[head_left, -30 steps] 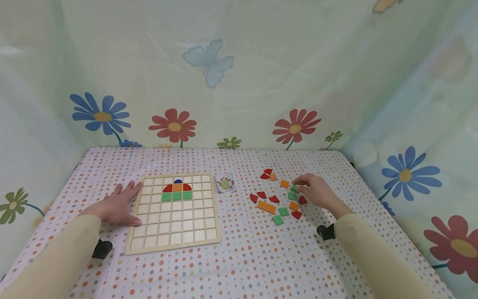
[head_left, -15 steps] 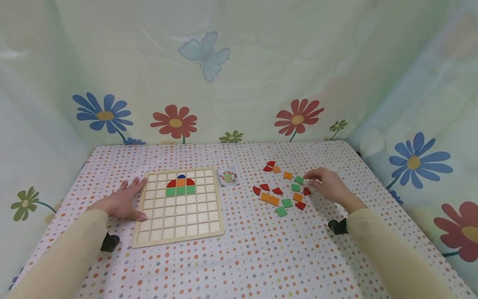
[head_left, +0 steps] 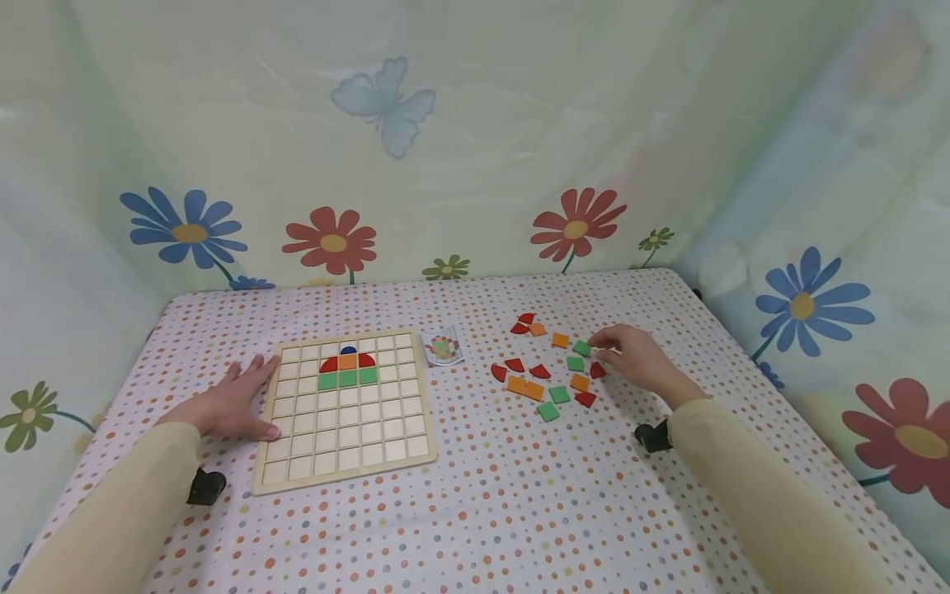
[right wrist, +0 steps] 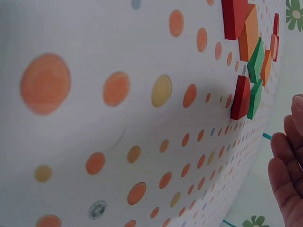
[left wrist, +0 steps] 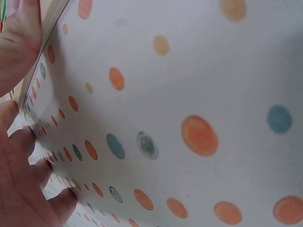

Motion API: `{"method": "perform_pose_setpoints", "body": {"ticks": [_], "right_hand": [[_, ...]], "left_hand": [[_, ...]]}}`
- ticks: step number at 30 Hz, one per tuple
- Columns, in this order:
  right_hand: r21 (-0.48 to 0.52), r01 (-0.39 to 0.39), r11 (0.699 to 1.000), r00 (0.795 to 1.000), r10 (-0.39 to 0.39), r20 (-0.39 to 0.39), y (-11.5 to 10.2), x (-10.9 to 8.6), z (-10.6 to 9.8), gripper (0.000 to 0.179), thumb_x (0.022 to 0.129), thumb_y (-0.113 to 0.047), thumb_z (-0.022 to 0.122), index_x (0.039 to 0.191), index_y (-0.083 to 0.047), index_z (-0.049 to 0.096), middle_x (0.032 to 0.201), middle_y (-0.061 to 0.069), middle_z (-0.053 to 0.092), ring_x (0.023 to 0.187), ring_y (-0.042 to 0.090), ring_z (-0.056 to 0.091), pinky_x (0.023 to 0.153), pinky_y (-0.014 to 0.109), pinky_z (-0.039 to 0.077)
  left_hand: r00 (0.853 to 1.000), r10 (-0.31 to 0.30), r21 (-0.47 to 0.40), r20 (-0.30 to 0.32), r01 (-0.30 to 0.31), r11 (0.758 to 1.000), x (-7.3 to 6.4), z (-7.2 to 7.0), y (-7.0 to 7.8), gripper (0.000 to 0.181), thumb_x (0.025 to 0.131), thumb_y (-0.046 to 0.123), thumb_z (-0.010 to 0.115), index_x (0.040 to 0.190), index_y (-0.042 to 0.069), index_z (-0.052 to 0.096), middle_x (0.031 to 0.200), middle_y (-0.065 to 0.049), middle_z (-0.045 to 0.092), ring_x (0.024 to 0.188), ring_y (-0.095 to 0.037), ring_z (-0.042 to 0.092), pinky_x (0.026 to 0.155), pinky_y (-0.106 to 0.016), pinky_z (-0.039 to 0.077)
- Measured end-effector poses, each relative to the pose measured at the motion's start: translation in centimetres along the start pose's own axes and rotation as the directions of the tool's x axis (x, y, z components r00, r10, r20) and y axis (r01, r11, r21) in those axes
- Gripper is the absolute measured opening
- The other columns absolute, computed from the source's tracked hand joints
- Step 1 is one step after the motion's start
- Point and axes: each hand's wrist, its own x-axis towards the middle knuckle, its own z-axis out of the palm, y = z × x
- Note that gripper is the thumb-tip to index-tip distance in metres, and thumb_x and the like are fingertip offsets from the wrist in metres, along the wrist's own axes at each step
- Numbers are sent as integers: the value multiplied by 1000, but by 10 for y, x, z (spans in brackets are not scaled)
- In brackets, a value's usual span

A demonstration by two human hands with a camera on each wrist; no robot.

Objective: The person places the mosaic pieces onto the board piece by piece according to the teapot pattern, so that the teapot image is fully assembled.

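Head view: left hand [head_left: 233, 406] outspread, touching a board [head_left: 371, 433]; right hand [head_left: 637, 359], fingers loosely bent, just right of a green tile [head_left: 582, 348] it partly covered one second ago. Left wrist view: hand at board's edge. Right wrist view: red tile [right wrist: 241, 98] near hand.

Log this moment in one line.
left hand: at left edge of wooden grid board | right hand: beside green square tile | placed tiles: blue, red, orange, green
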Motion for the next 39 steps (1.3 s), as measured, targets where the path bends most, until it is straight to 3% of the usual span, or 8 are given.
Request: {"method": "perform_pose_setpoints", "body": {"ticks": [7,18,28,39], "right_hand": [[1,-12,1000,1000,11,25,-2,7,5,25,101,-5,61,124,3,66,127,26,64,116,41,59,104,57,50],[15,-19,1000,999,19,50,1,5,10,28,102,-8,60,127,3,64,134,27,61,125,43,56,109,60,45],[36,-1,999,998,-1,57,-7,6,12,25,100,-6,62,122,3,67,129,26,63,113,39,59,106,59,48],[-20,-1,1000,996,3,93,-7,9,16,27,98,-6,64,123,3,67,129,26,62,118,41,59,104,57,50]], "left_hand": [[1000,4,3,-7,-4,1000,-3,-1,0,126,76,35,89,162,-1,5,165,-34,-7,148,-62,-15,111,-85,5],[1000,7,-19,2,-7,1000,-4,-4,4,126,77,33,89,162,1,2,166,-32,-9,148,-61,-17,112,-84,3],[1000,0,-17,3,0,1000,-4,-4,3,127,76,34,89,162,1,2,166,-31,-10,148,-61,-16,112,-84,4],[1000,18,-19,0,-18,1000,-3,-3,1,126,77,34,89,162,1,4,166,-32,-8,148,-62,-14,113,-83,3]]}}
